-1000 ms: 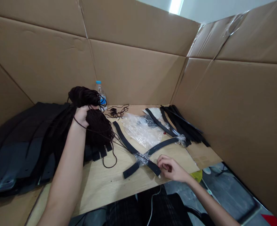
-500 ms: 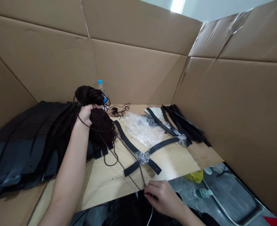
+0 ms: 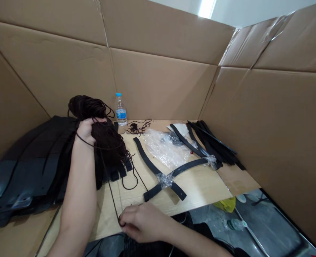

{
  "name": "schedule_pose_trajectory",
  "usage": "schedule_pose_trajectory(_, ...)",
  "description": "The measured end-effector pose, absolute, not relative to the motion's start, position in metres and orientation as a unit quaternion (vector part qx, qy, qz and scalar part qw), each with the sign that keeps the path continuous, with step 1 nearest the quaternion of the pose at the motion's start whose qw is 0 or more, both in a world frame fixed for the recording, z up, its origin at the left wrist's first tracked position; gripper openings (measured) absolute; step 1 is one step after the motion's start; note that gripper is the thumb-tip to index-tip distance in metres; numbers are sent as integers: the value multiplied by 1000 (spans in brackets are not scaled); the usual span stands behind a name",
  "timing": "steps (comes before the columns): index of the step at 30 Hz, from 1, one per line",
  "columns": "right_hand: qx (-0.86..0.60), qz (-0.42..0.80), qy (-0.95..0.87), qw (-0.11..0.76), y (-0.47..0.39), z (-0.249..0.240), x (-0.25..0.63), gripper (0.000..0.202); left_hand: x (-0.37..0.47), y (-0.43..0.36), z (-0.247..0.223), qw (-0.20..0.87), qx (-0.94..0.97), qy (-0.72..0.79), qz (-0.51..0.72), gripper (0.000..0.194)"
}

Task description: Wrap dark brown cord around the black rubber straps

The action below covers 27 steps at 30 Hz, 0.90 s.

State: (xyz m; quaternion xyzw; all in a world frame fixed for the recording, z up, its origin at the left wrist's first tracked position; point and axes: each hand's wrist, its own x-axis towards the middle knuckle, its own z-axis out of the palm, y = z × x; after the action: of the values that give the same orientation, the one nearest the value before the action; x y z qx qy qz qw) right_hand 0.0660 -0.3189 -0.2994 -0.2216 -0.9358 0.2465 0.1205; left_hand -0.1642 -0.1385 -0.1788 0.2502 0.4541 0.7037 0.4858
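My left hand (image 3: 87, 130) is closed round the middle of a thick dark brown cord bundle (image 3: 108, 141), raised over the left side of the table. One loop of cord lies across my left wrist. A strand (image 3: 110, 189) runs down from the bundle to my right hand (image 3: 136, 221), whose fingers are pinched on it near the table's front edge. Another loose loop hangs beside the bundle. To the right, black curved strips (image 3: 152, 167) lie crossed and are wrapped with clear film (image 3: 164, 180).
Dark flat panels (image 3: 31, 160) are stacked at the left. A water bottle (image 3: 121, 113), a small cord tangle (image 3: 136, 127), clear plastic (image 3: 166, 148) and more black strips (image 3: 211, 142) lie toward the back. Cardboard walls (image 3: 160, 82) enclose the table.
My right hand has moved left and slightly up with the strand. My left hand and the bundle have shifted left, so the bottle shows fully.
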Motion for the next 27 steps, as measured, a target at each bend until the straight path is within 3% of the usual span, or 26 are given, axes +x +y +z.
schedule_pose_trajectory(5,-175,291,-931,132,-315,-299,59,16,-165,-143,-174,474,227,471,708,22)
schedule_pose_trajectory(11,-385,228,-890,86,-308,-298,59,32,-165,-147,-171,464,220,474,715,25)
schedule_pose_trajectory(15,-418,189,-884,93,-298,-296,75,46,-162,-151,-169,463,219,469,719,26)
schedule_pose_trajectory(21,-365,132,-916,103,-281,-299,88,18,-162,-154,-167,500,229,471,689,19)
schedule_pose_trajectory(27,-294,88,-946,106,-275,-306,90,16,-163,-151,-169,500,229,468,692,21)
